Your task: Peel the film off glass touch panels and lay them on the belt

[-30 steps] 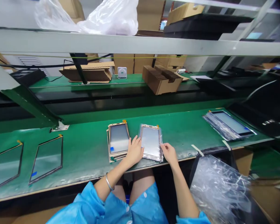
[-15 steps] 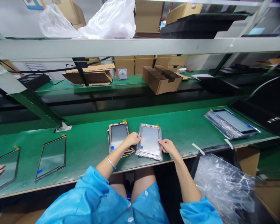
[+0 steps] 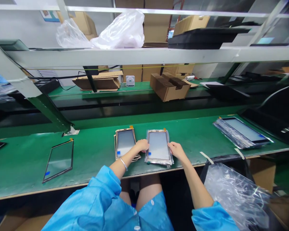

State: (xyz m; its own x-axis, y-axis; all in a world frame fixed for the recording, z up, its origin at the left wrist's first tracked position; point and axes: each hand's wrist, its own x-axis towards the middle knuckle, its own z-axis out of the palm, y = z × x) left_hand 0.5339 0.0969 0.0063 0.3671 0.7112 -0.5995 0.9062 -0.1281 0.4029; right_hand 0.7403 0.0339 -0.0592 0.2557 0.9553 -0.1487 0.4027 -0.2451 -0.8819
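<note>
In front of me on the green bench lies a stack of touch screen panels in clear plastic sleeves, the top touch screen panel (image 3: 159, 145) showing a pale centre, a thin dark frame and a blue tab. My left hand (image 3: 142, 145) is closed on its left edge, fingers pinched. At the opposite edge my right hand (image 3: 176, 150) pinches the panel's side. Just left sits a second pile of panels (image 3: 125, 140) with tan borders, partly covered by my left wrist. Each pile has an orange connector at its top.
A single dark-framed panel (image 3: 60, 160) lies at left. Toward the right is another stack of sleeved panels (image 3: 240, 131). A bag of crumpled clear plastic (image 3: 231, 189) hangs at the bench edge. Behind stand a slotted cardboard box (image 3: 170, 88) and a small white fan (image 3: 130, 81).
The view has shifted slightly. Both my hands stay at the panel's two edges. At far left, another person's hand and the panel under it have gone out of view.
</note>
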